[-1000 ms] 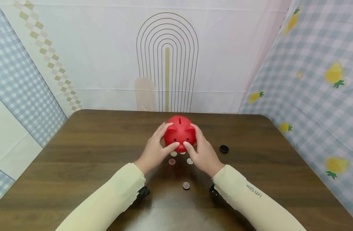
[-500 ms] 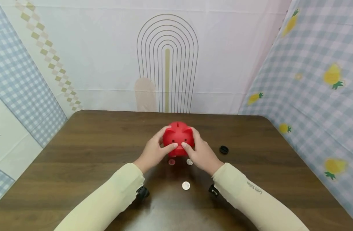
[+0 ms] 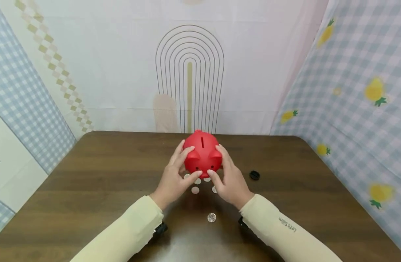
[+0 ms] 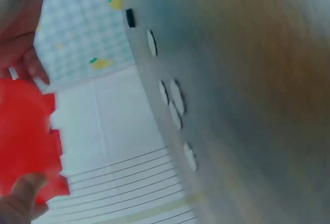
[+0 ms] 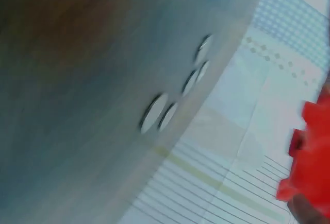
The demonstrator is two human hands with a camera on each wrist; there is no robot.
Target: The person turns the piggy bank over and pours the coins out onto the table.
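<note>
A red piggy bank (image 3: 201, 154) is held between both hands, its snout toward me and its dark coin slot facing up. My left hand (image 3: 174, 176) grips its left side, thumb at the snout and fingers by the ear. On the other side my right hand (image 3: 231, 178) mirrors that grip. In the left wrist view, the bank's stubby feet (image 4: 55, 141) point at the tabletop with a gap between. Several coins lie below and in front of it, among them a reddish coin (image 3: 195, 190) and a silver coin (image 3: 211, 217) nearest me.
A round black cap (image 3: 254, 175) lies on the dark wooden table (image 3: 115, 174), right of the right hand. A white printed cloth (image 3: 121, 72) hangs behind the table's far edge, and a checked cloth (image 3: 351, 127) hangs along the right side.
The piggy bank dipped back, its slot nearly edge-on, then tipped toward me so the slot shows fully. More coins show beneath it now. Both hands keep their hold.
</note>
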